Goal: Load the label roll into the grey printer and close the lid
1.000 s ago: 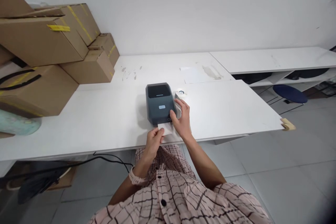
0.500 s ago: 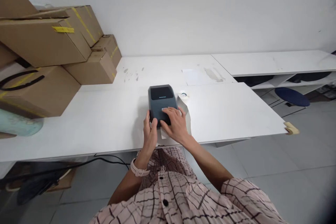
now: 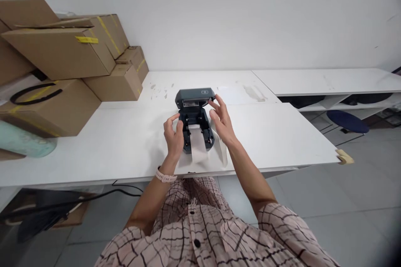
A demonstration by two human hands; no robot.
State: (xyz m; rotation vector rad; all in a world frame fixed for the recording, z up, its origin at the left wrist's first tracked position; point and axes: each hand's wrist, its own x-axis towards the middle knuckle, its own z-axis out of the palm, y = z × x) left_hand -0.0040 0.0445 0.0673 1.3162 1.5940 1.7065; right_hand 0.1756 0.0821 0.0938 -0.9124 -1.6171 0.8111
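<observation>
A dark blue-grey label printer (image 3: pixel 212 144) stands on the white table with its lid (image 3: pixel 194 93) raised at the back. Inside, black fittings show, and a strip of white label paper (image 3: pixel 198 146) runs out over the front edge. My left hand (image 3: pixel 173 135) is at the printer's left side, fingers loosely bent and apart, holding nothing. On the other side my right hand (image 3: pixel 222 121) has its fingers spread, the fingertips at the right edge of the raised lid; whether they press on it is hard to tell. A pale paper strip (image 3: pixel 223 150) lies beside the printer, below my right hand.
Cardboard boxes (image 3: pixel 62 50) with yellow tape are stacked at the left, with a pale green cylinder (image 3: pixel 28 142) in front. A sheet of paper (image 3: pixel 233 95) lies behind the printer. The table's right corner has a tan pad (image 3: pixel 344 157); a blue stool (image 3: pixel 347 121) stands beyond.
The printer's lid has swung up and back, showing the inside and the paper strip. Both hands have moved off the closed top, the right one up to the lid's edge.
</observation>
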